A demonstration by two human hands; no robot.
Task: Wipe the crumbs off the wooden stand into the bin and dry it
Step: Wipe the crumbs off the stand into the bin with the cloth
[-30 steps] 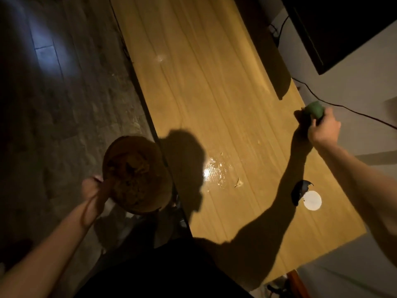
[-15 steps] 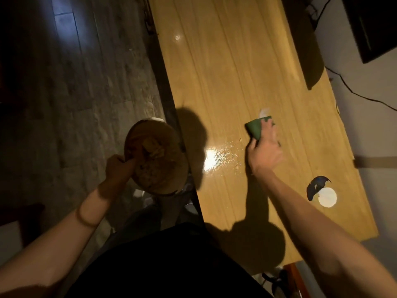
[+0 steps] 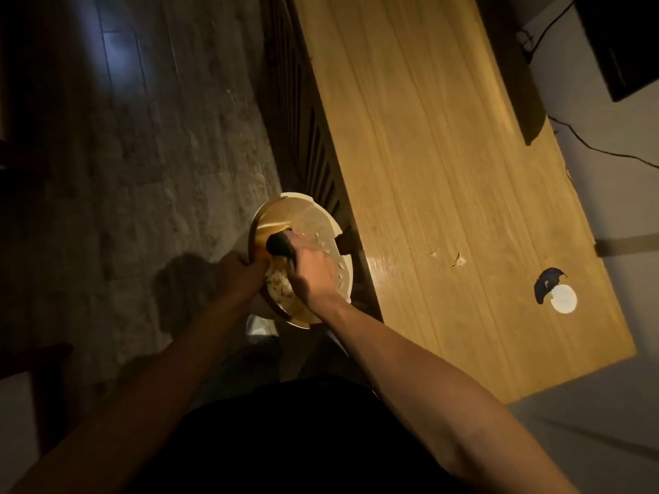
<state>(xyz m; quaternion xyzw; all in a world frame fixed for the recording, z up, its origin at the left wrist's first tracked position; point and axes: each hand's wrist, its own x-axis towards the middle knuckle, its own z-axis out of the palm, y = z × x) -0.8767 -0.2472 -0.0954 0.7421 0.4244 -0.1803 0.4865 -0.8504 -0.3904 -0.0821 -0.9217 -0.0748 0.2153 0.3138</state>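
Left hand [image 3: 238,270] grips the left rim of the round wooden stand [image 3: 313,222], fingers curled over the edge, holding it tilted above the floor just off the worktop's [image 3: 445,172] left edge. Right hand [image 3: 310,276] is on the stand's face, fingers curled round a dark cloth [image 3: 280,244] pressed against the wood. Crumbs [image 3: 280,285] sit clumped on the stand's lower part, beside the right hand; a few more specks at the stand's right side. A pale bin rim [image 3: 258,320] shows just under the stand, mostly hidden. On the worktop: 2 loose crumbs [image 3: 458,260] well right of the stand, a white disc [image 3: 563,298] with a dark blue scrap [image 3: 543,283] touching its upper left. Black cable [image 3: 599,149] runs along the wall behind the worktop. Lighting dim, cloth colour unclear.
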